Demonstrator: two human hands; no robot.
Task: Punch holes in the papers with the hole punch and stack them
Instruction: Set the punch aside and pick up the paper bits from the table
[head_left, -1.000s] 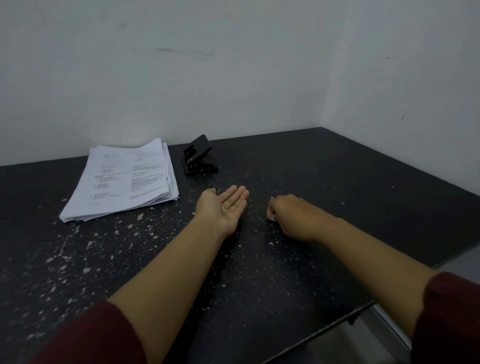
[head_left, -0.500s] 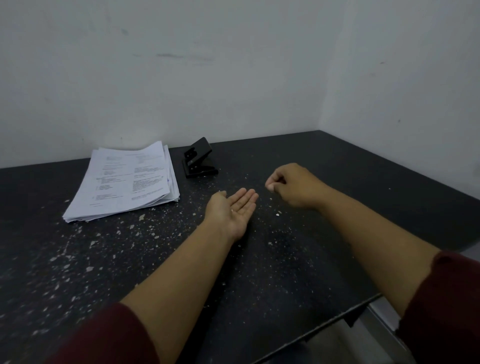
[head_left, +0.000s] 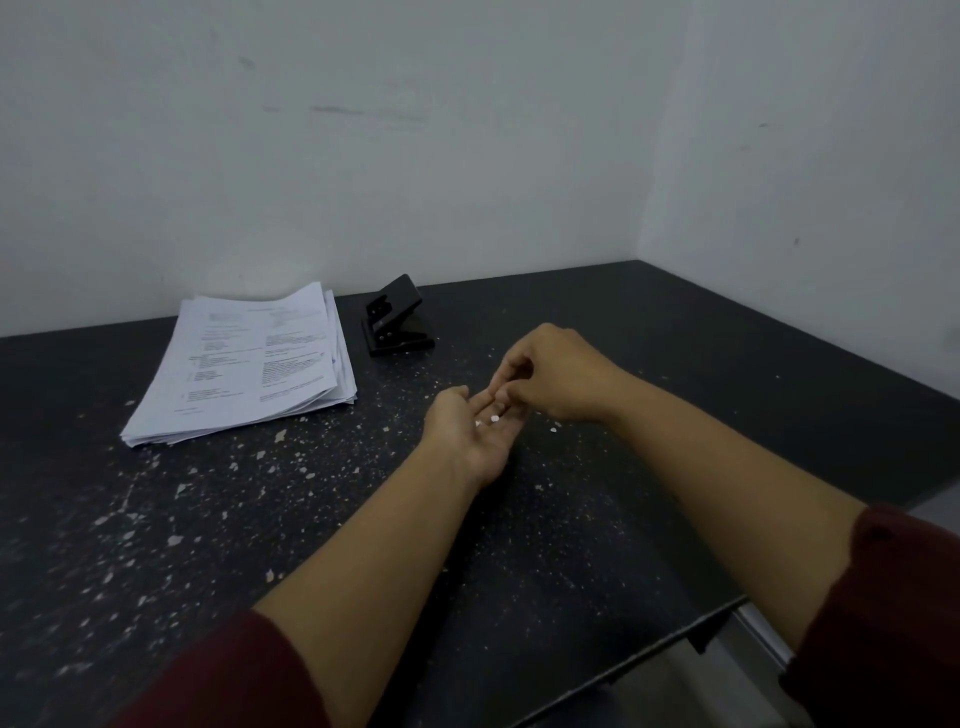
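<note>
Over upturned left palm (head_left: 480, 434) (flat), curled right hand (head_left: 553, 376)

Sleeves (head_left: 218, 675): dark maroon cloth — one on each arm, pushed up near the elbows.
Forearms (head_left: 395, 545): were bare below the cuffs.
Hands (head_left: 475, 431): bare — no rings, watch or gloves showed.

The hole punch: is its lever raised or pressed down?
Raised: the hole punch has its lever angled up from its base, no hand on it.
</note>
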